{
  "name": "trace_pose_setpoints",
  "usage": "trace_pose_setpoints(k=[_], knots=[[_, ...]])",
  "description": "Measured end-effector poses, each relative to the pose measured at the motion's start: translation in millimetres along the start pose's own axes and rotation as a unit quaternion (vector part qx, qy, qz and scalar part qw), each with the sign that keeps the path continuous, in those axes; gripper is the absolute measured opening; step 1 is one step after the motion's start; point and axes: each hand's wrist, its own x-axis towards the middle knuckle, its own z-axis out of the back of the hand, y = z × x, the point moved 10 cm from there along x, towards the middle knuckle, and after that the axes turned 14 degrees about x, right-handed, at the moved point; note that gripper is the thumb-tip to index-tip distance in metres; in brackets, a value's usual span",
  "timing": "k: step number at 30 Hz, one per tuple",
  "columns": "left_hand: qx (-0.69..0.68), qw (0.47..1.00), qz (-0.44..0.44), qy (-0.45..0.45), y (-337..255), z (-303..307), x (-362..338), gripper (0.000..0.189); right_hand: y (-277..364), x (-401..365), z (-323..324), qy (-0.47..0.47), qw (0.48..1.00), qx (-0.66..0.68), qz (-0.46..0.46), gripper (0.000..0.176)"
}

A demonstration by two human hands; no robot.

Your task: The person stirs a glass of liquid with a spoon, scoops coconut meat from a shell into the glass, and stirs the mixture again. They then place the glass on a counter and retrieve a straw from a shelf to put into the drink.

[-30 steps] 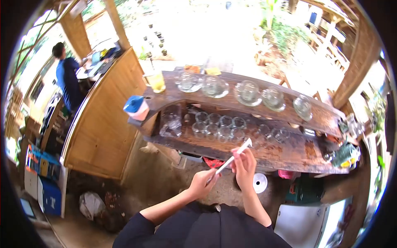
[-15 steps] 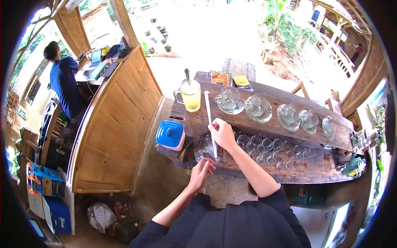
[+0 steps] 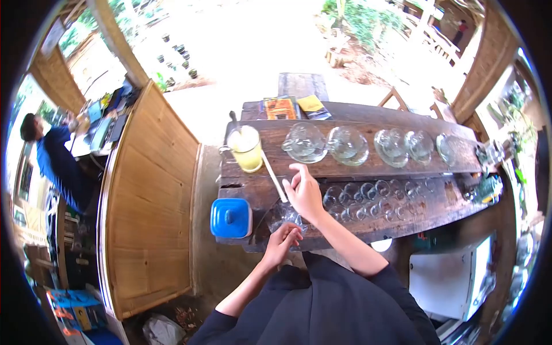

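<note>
A long white straw (image 3: 272, 174) slants across the dark wooden counter, its upper end beside a glass mug of yellow drink (image 3: 247, 150) with a spoon handle sticking out. My right hand (image 3: 305, 194) is just right of the straw's lower part, index finger stretched out and thumb apart; no grip on the straw shows. Closer to me, my left hand (image 3: 282, 241) has its fingers curled together by some crumpled clear plastic (image 3: 282, 215). Whatever those fingers may hold is hidden. Left of the plastic stands a container with a blue lid (image 3: 231, 217).
Several glass cups on saucers (image 3: 347, 145) line the counter's raised back, with rows of glasses (image 3: 368, 198) on the lower level. Booklets (image 3: 282, 108) lie at the far edge. A wooden partition (image 3: 152, 201) rises on the left; a person in blue (image 3: 57, 158) is behind it.
The straw, upright at my right fingertips before, now slants lower beside the mug. My right fingers have spread off it. My left fingers have curled closer together. The view has shifted.
</note>
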Motion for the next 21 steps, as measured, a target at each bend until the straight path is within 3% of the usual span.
trace_pose_setpoints(k=[2, 6, 12, 17, 21], knots=[[-0.017, 1.000, 0.013, 0.017, 0, -14, 5, 0.023, -4, -27, 26, -0.010, 0.999, 0.032, 0.009, 0.037], [-0.020, 0.998, -0.008, 0.058, -11, -56, 23, 0.019, -21, -85, 100, -0.069, 0.993, 0.061, -0.073, 0.033], [0.046, 0.986, -0.051, 0.155, -47, -154, 39, 0.016, -65, -179, 235, -0.239, 0.958, 0.105, -0.121, 0.028], [0.047, 0.968, -0.060, 0.240, -61, -281, 45, 0.017, -101, -255, 350, -0.337, 0.920, 0.136, -0.146, 0.026], [0.045, 0.948, -0.045, 0.312, -53, -422, 43, 0.017, -116, -313, 442, -0.350, 0.918, 0.100, -0.157, 0.029]])
